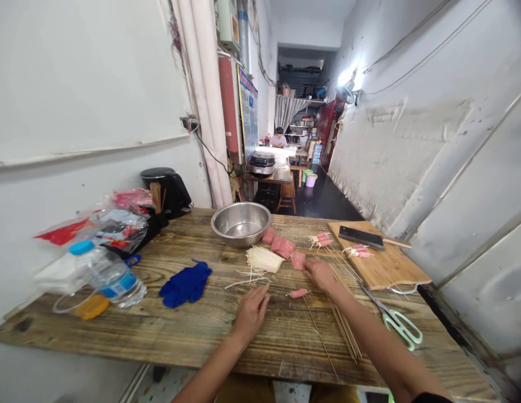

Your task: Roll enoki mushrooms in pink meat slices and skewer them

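My left hand (251, 313) is over the wooden table with fingers stretched out, holding nothing, just below some loose enoki strands (250, 277). My right hand (320, 273) has its fingertips closed at the right edge of a thin slice of pink meat (298, 261). More pink meat slices (281, 246) lie in a row up to the metal bowl. A bunch of enoki mushrooms (264, 259) sits to their left. Between my hands lies one meat roll (298, 293) with enoki ends poking out, touching the tip of a bamboo skewer (321, 336). Several skewers (347, 330) run partly beneath my right forearm.
A steel bowl (241, 221) stands at the back. Finished rolls (322, 240) lie right of it; more rolls (359, 251) and a cleaver (361, 237) rest on a cutting board (395, 268). Scissors (399, 324), blue gloves (185, 283) and a water bottle (113, 280) flank my hands.
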{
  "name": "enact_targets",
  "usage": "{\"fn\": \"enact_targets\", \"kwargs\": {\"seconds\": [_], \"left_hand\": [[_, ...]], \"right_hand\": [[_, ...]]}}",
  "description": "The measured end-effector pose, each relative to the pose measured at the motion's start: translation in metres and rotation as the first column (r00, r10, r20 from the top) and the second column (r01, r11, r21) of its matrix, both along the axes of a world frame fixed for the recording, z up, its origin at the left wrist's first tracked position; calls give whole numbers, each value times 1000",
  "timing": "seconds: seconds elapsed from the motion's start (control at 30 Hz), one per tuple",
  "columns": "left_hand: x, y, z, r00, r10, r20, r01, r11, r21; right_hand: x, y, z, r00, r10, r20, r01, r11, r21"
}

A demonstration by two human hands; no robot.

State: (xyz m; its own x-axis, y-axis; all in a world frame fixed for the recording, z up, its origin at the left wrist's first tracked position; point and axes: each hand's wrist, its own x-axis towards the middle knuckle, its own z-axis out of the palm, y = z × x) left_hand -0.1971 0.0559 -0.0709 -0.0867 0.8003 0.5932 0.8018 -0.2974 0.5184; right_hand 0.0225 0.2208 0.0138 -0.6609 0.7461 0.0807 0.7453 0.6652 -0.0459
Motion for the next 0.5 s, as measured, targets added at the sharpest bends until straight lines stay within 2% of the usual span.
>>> {"fn": "enact_targets", "kwargs": {"seconds": [0.07,0.13,0.27,0.4,0.5], "left_hand": [[-17,-12,0,997,68,34,-68,998,-11],[-27,-20,1,989,127,80,-125,992,-28],[-31,-23,4,973,166,162,-162,986,-36],[-28,-20,3,962,178,206,-178,984,-15],[-28,-19,2,957,196,214,-200,980,-4]], "right_hand": [[-2,5,-8,996,73,47,-74,996,42],[-3,6,-15,991,94,95,-102,992,74],[-8,8,-17,991,25,131,-34,997,66],[-13,17,-8,990,-76,123,66,995,81],[-21,24,9,987,-142,75,134,985,105]]}}
